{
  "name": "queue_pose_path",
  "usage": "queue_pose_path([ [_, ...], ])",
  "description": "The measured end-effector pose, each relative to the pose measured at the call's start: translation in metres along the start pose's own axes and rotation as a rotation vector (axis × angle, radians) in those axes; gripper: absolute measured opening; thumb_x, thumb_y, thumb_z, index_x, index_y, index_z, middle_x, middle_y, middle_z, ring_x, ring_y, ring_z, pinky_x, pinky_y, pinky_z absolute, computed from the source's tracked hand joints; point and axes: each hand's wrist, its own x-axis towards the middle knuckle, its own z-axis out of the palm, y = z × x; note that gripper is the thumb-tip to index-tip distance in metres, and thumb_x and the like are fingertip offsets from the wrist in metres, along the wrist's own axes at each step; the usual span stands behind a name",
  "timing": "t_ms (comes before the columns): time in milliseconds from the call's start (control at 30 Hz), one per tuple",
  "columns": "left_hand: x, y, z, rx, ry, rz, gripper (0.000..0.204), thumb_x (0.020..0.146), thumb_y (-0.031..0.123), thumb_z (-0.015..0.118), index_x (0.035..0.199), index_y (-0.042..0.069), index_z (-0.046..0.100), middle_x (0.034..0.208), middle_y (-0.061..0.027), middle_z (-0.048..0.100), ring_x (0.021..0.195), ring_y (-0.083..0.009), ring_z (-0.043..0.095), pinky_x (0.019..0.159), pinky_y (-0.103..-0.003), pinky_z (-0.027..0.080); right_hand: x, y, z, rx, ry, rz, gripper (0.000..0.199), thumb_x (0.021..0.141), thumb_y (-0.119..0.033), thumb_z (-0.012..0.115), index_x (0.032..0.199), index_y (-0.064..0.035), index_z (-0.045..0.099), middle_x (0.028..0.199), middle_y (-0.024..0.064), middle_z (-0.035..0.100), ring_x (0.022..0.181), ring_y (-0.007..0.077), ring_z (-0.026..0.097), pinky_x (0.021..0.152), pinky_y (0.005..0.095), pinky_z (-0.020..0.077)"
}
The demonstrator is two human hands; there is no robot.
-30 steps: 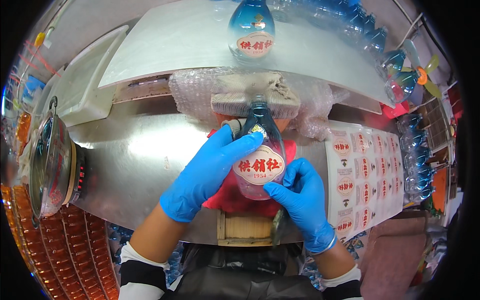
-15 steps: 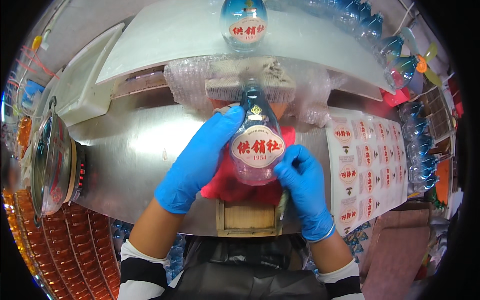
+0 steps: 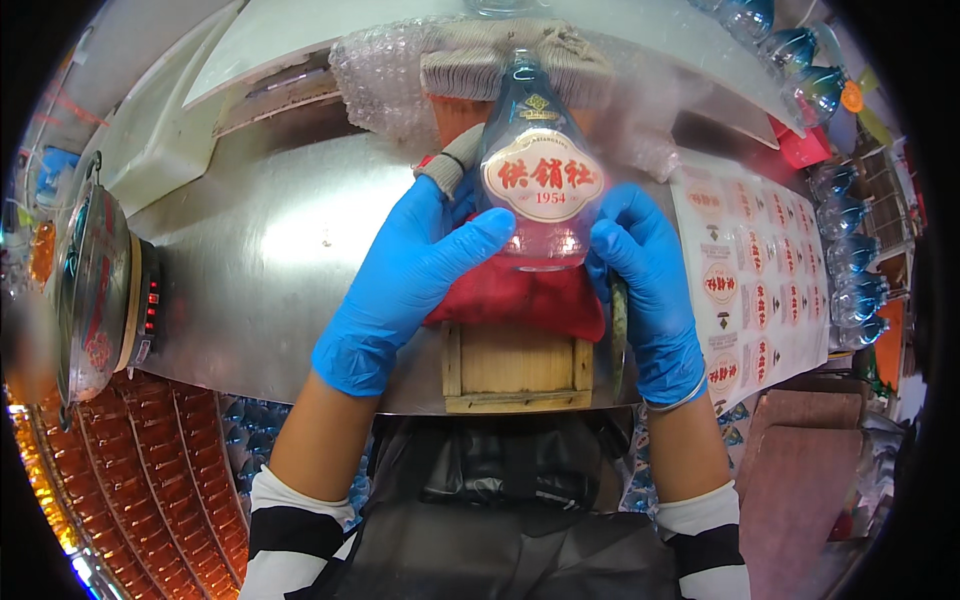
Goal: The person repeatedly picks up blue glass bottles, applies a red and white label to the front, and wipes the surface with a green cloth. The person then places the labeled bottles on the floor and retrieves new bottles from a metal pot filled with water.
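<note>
A pear-shaped glass bottle (image 3: pixel 520 115), blue at the neck and pinkish at the base, faces me with a cream-and-red label (image 3: pixel 545 178). My gloved left hand (image 3: pixel 415 265) grips its lower left side, thumb in front and fingers partly hidden behind. A grey ribbed sleeve or cloth (image 3: pixel 460 160) covers a left finger. At the lower right edge of the bottle is my gloved right hand (image 3: pixel 650 275), fingers curled; a thin greenish strip-like tool (image 3: pixel 619 335) sticks out below its thumb. Red cloth (image 3: pixel 530 300) lies under the bottle, over a wooden box (image 3: pixel 515 365).
Printed label sheets (image 3: pixel 745 270) lie on the metal table (image 3: pixel 250 300) at right. Behind the bottle are stacked grey cardboard pieces (image 3: pixel 470 75) and bubble wrap (image 3: pixel 378 85). A round glass-sided pot (image 3: pixel 95 290) stands left; several blue bottles (image 3: pixel 852 255) line the right.
The view has shifted, with the table and box higher in it. My left thumb has moved from the bottle's neck down to its lower side. The right hand stays at the bottle's lower right.
</note>
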Motion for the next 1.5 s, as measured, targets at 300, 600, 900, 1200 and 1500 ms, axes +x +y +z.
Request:
queue_pose_path([
  [300, -0.001, -0.008, -0.001, -0.022, -0.011, 0.040, 0.071, 0.082, 0.011, 0.064, 0.139, -0.002, 0.024, 0.133, -0.0129, 0.040, 0.119, -0.0202, 0.042, 0.101, -0.032, 0.034, 0.001, 0.004, 0.001, 0.033, 0.017, -0.006, 0.019, 0.076, -0.011, 0.073, 0.082, -0.0093, 0.055, 0.072, -0.0028, 0.055, 0.060, 0.0048, 0.049, 0.055, 0.0190, 0.0409],
  [600, -0.002, -0.007, -0.001, -0.033, 0.005, -0.019, 0.071, 0.083, 0.013, 0.063, 0.139, -0.002, 0.023, 0.134, -0.0133, 0.039, 0.122, -0.0219, 0.040, 0.103, -0.033, 0.031, -0.003, -0.003, -0.001, 0.053, -0.043, 0.009, 0.017, 0.077, -0.014, 0.071, 0.082, -0.0090, 0.056, 0.072, -0.0016, 0.055, 0.062, 0.0054, 0.050, 0.057, 0.0184, 0.0405],
  [900, -0.003, -0.008, -0.003, -0.012, -0.034, 0.008, 0.075, 0.078, 0.007, 0.064, 0.139, -0.002, 0.022, 0.138, -0.0138, 0.034, 0.127, -0.0227, 0.034, 0.107, -0.034, 0.026, 0.002, 0.013, -0.009, 0.031, -0.044, -0.037, 0.018, 0.083, -0.023, 0.065, 0.086, -0.0076, 0.057, 0.073, -0.0004, 0.056, 0.063, 0.0059, 0.050, 0.058, 0.0191, 0.0405],
  [1200, -0.005, -0.006, 0.001, 0.018, -0.019, 0.022, 0.075, 0.078, 0.005, 0.063, 0.140, -0.002, 0.020, 0.139, -0.0128, 0.033, 0.128, -0.0219, 0.033, 0.107, -0.034, 0.026, -0.032, -0.024, 0.016, 0.245, 0.625, 0.045, 0.028, 0.091, -0.030, 0.054, 0.097, -0.0022, 0.057, 0.089, 0.0031, 0.060, 0.077, 0.0088, 0.056, 0.069, 0.0233, 0.0478],
  [1500, -0.005, -0.005, 0.002, 0.048, 0.009, -0.008, 0.075, 0.078, 0.003, 0.062, 0.140, -0.001, 0.020, 0.141, -0.0131, 0.030, 0.130, -0.0218, 0.030, 0.108, -0.033, 0.023, -0.054, 0.012, 0.031, -0.036, 0.637, -0.195, 0.015, 0.083, -0.013, 0.067, 0.082, -0.0039, 0.055, 0.075, -0.0014, 0.055, 0.067, 0.0041, 0.049, 0.060, 0.0192, 0.0416],
])
